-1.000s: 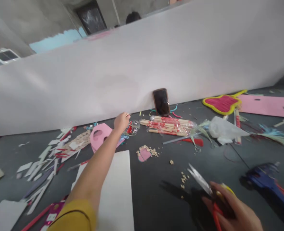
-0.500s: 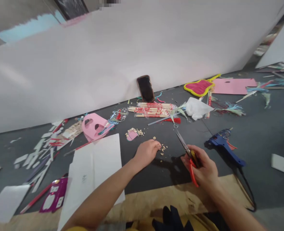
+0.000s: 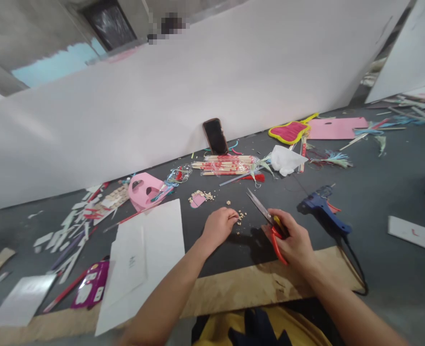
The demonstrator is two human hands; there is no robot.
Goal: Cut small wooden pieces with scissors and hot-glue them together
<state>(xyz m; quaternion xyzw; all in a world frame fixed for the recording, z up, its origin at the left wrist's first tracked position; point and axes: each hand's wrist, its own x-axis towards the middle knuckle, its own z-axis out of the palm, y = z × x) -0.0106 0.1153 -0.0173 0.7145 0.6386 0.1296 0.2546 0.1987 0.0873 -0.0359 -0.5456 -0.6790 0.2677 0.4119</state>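
head view: the scissors (image 3: 258, 205) were in the right hand (image 3: 293, 239), over the dark table (image 3: 378, 192), blades pointing up and away to the left. that hand's fingers were curled around the red and yellow handles. just left of the scissors lay loose beige bits (image 3: 242, 216), and the left hand (image 3: 218, 227) was at their near left edge, its fingertips pressed together; i could not tell whether they pinched a bit.

a small clump (image 3: 228, 203) of the same bits sat a little farther back, and left of it a pink piece (image 3: 198, 201) had more bits along its far and right edges. a blue glue gun (image 3: 322, 210) lay right of the right hand, with a white block (image 3: 410, 233) farther right.

behind the hands were wrapped sticks (image 3: 227, 166), a red tassel (image 3: 255, 178) and a white bag (image 3: 286, 161). a phone (image 3: 215, 137) leaned on the white panel (image 3: 198, 81) behind the sticks. to the right, a red shape (image 3: 289, 132) edged in yellow lay next to a pink card (image 3: 337, 129).

left of the left hand was a white sheet (image 3: 162, 240), with a pink cutout (image 3: 143, 187) with holes at its far end and a purple packet (image 3: 91, 283) beside its near left edge.
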